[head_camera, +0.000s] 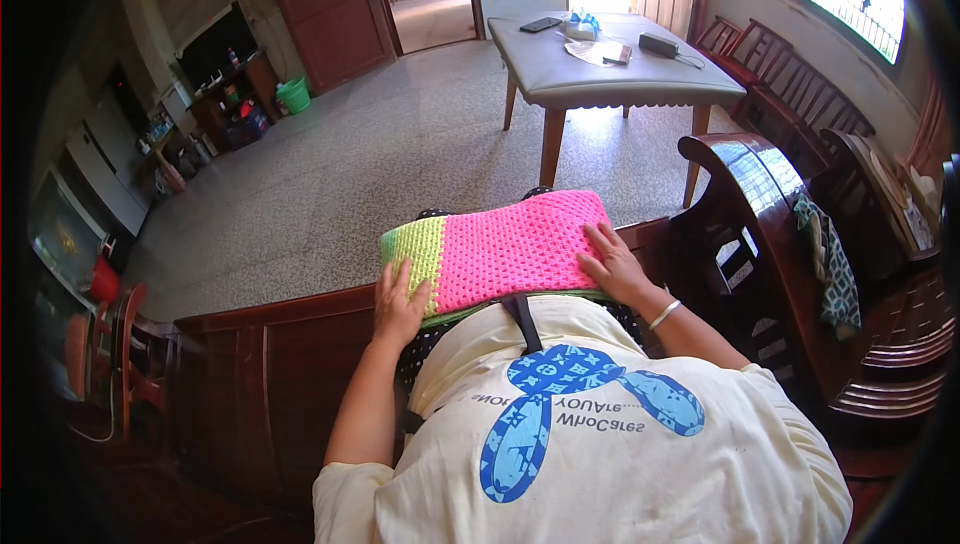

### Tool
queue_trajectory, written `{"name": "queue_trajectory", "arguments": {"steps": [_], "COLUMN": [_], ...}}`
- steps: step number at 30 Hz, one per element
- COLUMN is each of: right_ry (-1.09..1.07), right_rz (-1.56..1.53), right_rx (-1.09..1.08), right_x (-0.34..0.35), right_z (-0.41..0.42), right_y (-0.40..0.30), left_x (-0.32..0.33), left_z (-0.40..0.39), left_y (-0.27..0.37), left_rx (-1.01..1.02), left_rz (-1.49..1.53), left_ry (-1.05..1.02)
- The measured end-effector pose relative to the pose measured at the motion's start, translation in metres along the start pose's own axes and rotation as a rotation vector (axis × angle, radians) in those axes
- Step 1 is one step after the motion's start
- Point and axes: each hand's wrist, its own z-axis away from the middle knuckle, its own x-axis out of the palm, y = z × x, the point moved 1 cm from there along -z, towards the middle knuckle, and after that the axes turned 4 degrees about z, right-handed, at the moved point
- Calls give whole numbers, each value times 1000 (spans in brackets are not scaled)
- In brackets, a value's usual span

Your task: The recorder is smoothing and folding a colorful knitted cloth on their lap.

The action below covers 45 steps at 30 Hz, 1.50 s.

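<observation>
A folded crocheted blanket (517, 244), mostly pink with a yellow-green strip at its left, lies across my lap. My left hand (401, 302) rests on its left end with the fingers apart. On the right part of the pink area lies my right hand (613, 262), fingers spread, a pale bangle (664, 315) on its wrist. Neither hand grips the fabric; both lie flat on it. Green edging shows beneath the pink layer along the side nearest me. Dark dotted cloth is visible around the blanket.
I sit on a dark wooden bench (315, 371) with a curved armrest (757, 169), over which a patterned cloth (829, 266) hangs. Ahead stands a covered table (615, 82) with a phone (541, 24), a tissue pack (583, 26) and a dark box (658, 45). A green bin (294, 95) stands far left.
</observation>
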Motion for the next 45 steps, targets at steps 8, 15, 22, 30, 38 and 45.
{"name": "queue_trajectory", "arguments": {"steps": [8,15,22,30,38,45], "right_ry": [133,286,-129,-162,-96,-61], "right_rz": [-418,18,341,263,135,-125], "right_rx": [0,-199,-195,-174,-21,69], "right_x": [23,-63,-3,13,14,12], "right_z": [3,-45,-52,-49,-56,-49], "right_y": [51,-18,-76,-51,-15,14], "left_x": [4,-55,15,6,5,23], "left_z": [19,-43,-44,-40,-53,-56], "left_y": [-29,-14,80,62,13,-62], "left_rx": [-154,-37,0,-92,-156,-95], "left_rz": [1023,379,-388,-282,-110,236], "left_ry": [13,183,-322,-251,-187,-17]}}
